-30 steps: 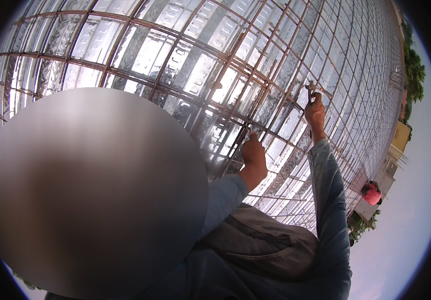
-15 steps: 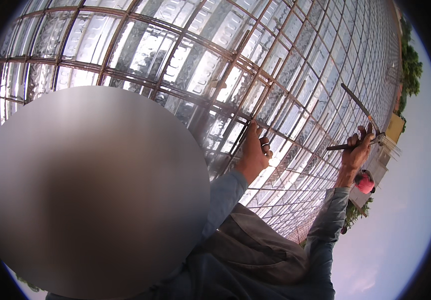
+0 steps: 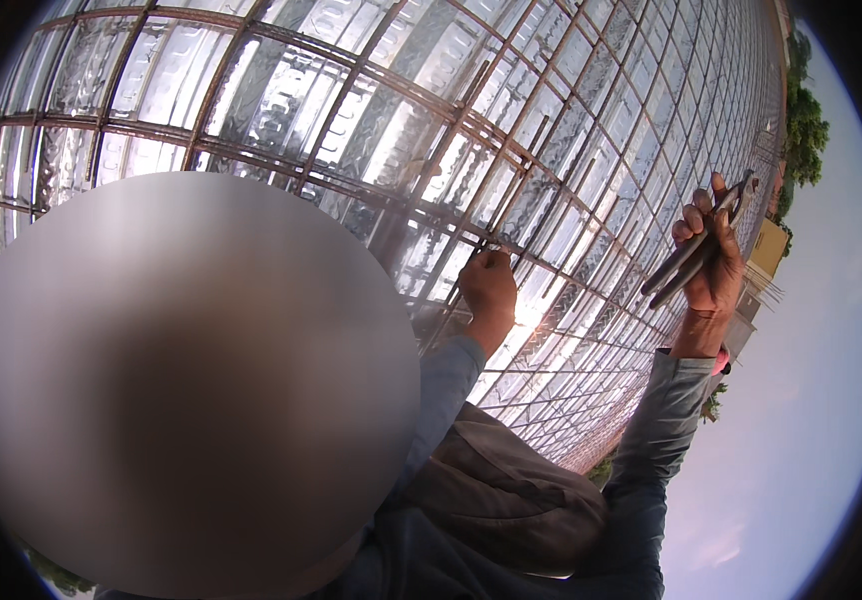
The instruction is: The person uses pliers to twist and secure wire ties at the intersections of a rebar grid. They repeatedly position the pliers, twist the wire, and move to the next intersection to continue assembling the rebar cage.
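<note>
My left hand (image 3: 489,298) is raised to a mesh of rusty steel bars (image 3: 406,203), its fingers curled into a pinch beside a crossing of two bars. Whatever lies between those fingertips is too small to make out. Off to the right, my right hand (image 3: 716,272) grips a pair of dark end-cutting pincers (image 3: 689,262). Their two handles run close together, pointing down and left from the palm, and the jaws stick out above the fingers. The pincers are apart from the mesh in the picture. Both sleeves are grey-blue.
Shiny ribbed metal sheeting (image 3: 291,100) stands close behind the bars. A large blurred round patch (image 3: 181,390) hides the lower left. A brown cloth-like item (image 3: 501,490) lies between my arms. Trees (image 3: 806,120), a yellow building (image 3: 768,248) and sky appear at the right.
My right hand has turned and moved up; the pincers' handles, spread wide before, are now close together. My left hand has shifted slightly left, its extended forefinger now curled into a pinch.
</note>
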Demonstrator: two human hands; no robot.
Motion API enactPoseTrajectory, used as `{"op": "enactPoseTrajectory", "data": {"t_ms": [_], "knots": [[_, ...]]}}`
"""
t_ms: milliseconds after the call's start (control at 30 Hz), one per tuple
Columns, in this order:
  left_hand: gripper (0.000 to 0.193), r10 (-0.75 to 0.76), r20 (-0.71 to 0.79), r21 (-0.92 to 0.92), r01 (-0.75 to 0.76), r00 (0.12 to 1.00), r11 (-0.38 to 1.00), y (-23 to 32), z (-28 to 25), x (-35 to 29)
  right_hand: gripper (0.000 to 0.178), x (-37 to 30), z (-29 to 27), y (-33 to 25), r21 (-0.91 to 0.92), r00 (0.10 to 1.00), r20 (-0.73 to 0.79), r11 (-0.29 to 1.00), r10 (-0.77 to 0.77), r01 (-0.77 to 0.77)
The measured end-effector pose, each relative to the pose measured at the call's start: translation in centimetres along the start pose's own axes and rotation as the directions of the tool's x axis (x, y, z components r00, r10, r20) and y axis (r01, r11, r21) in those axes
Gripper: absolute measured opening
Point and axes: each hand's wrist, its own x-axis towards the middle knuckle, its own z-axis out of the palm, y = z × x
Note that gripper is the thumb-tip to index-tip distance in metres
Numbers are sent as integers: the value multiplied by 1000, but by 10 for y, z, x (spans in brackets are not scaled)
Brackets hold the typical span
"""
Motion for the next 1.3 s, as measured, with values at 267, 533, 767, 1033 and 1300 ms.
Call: {"op": "enactPoseTrajectory", "data": {"t_ms": [267, 533, 767, 1033, 1300], "knots": [[22, 485, 17, 422, -446, 874, 789, 15, -13, -23, 29, -5, 4, 144, -917, 769, -279, -398, 575, -35], [21, 469, 18, 468, -422, 883, 777, 19, -16, -30, 12, -18, 8, 154, -741, 783, 202, -431, 589, 515], [23, 439, 50, 443, -414, 897, 795, 23, -16, -35, 10, -10, 34, 154, -659, 758, 162, -503, 632, 559], [28, 429, -25, 270, -408, 903, 872, 20, -9, -43, 17, -4, 53, 151, -855, 693, -130, -434, 709, 284], [29, 98, 15, -20, -98, 995, 995, 22, 2, -46, 29, -27, 26, 166, -892, 567, -383, -134, 729, -431]]}}
